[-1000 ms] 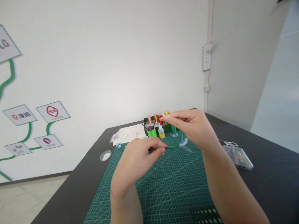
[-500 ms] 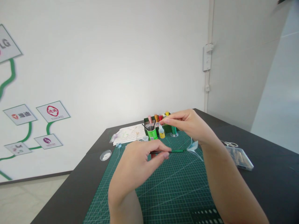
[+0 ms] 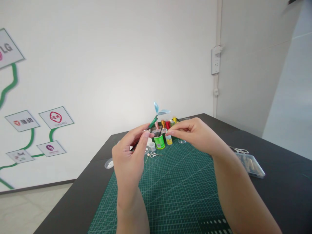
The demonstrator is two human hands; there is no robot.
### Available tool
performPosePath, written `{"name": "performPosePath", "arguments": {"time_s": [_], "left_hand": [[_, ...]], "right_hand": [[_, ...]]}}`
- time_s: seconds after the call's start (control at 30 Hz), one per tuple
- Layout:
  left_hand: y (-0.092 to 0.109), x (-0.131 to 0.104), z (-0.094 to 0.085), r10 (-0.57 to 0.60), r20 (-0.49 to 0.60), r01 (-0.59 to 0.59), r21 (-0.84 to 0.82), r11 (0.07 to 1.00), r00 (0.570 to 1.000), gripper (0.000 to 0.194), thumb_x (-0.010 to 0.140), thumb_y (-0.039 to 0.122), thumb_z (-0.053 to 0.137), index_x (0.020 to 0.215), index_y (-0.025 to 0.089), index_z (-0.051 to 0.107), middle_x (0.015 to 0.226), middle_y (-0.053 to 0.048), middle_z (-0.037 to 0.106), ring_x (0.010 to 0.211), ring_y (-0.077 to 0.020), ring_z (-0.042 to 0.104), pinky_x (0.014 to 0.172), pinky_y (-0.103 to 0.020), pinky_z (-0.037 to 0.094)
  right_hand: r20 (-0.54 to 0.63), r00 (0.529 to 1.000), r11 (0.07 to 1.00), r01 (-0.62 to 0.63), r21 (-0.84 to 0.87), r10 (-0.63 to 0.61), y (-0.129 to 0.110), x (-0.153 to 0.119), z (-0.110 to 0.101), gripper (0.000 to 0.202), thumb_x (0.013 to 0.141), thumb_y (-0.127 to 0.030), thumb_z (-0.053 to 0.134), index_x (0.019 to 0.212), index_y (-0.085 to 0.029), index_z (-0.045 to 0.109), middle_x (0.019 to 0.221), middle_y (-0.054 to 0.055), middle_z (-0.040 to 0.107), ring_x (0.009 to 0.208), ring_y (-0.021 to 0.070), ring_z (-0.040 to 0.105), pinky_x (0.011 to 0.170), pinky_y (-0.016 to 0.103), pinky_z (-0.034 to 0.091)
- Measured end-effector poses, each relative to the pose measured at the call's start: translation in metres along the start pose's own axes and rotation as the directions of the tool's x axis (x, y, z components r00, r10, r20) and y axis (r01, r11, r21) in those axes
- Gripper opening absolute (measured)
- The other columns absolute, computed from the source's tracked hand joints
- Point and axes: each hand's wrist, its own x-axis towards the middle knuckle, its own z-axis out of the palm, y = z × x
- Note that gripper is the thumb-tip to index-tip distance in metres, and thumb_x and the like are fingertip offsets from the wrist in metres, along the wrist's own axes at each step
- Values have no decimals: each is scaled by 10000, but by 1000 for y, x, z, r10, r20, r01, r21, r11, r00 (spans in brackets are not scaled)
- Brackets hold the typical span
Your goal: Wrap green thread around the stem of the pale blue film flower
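Observation:
My left hand (image 3: 133, 151) is closed round a thin black-and-green stick (image 3: 152, 122), tilted upward. Two pale blue petal-like pieces (image 3: 160, 111) spread out at its upper end; how they are fastened cannot be made out. Level with the stick and a little to its right, my right hand (image 3: 195, 133) has thumb and forefinger pinched together. Whatever lies between those fingertips is too small to see. Both hands are raised above a green gridded cutting mat (image 3: 175, 185).
Behind the hands stand a green cup (image 3: 159, 142) with tools, a yellow-labelled bottle (image 3: 169, 140) and several coloured spools. Small scissors (image 3: 153, 154) lie on the mat. To the right are a clear plastic box (image 3: 251, 165) and larger scissors (image 3: 240, 150); a shallow dish (image 3: 109, 163) sits left.
My left hand has turned and lifted, swinging the stick from level to upright-tilted, so the blue petals moved up and left. My right hand has lowered slightly, still pinched.

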Motion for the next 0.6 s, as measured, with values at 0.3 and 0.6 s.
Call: {"name": "performPosePath", "arguments": {"time_s": [0.3,0.6], "left_hand": [[-5,0,6,31,-75,-34,-34,999,997,162,934,254,734,1054,286,838,835,21,813,712,-103,730,648,-174,602],[-10,0,11,12,-140,-14,-11,1000,990,171,928,274,741,1073,280,832,827,11,804,687,-93,701,623,-166,561]], "right_hand": [[173,974,982,-122,-146,147,-7,-7,-8,306,902,-422,677,787,-184,833,559,-21,510,526,90,302,484,272,234],[245,956,978,-124,-169,163,-8,-8,-11,324,909,-436,671,785,-177,821,650,1,610,563,96,369,511,275,270]]}}
